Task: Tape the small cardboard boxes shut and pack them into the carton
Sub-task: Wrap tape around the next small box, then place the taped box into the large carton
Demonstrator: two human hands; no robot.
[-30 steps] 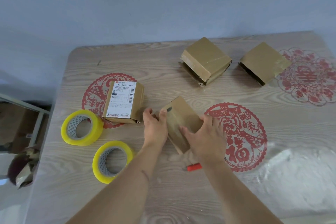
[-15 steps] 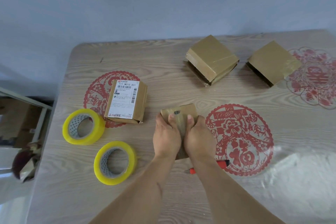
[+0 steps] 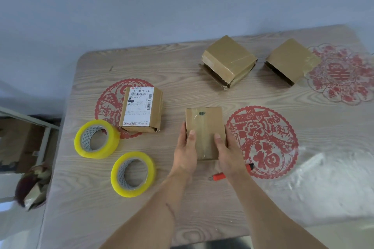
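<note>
Nearest the camera: two bare forearms reach in from the bottom edge. A red-handled cutter (image 3: pixel 219 176) lies on the table (image 3: pixel 182 70), partly hidden under the right wrist.

Left hand (image 3: pixel 185 151) grips the left side of a small box (image 3: pixel 204 131): thumb laid on the top face, fingers wrapped round the side. Right hand (image 3: pixel 228 152) mirrors it on the right side, thumb on top. The box sits between both hands, at table centre, long side pointing away. A strip of clear tape runs down its top face; a dark spot shows near the far end.

Step in hand, as I judge it: the tape on this box looks laid and pressed; the hands are squaring or lifting the box.

To the left, near: two yellow rolls of tape, one close (image 3: pixel 133 174), one farther left (image 3: pixel 96 138), both lying flat. Just behind them, a box with a white shipping label (image 3: pixel 141 109), resting over a red paper-cut pattern (image 3: pixel 110 103).

Far side of the table: two more brown boxes, one centre (image 3: pixel 228 60), one right (image 3: pixel 291 60). Both show dark gaps along their near edges, so they look not yet closed.

No carton is plainly visible; something brown sits off the table's left edge (image 3: pixel 14 143), too unclear to identify.

Next move, my estimate: check the remaining seams of the held box, then locate the carton before carrying the box over. The far boxes will need flaps folded and tape.
</note>
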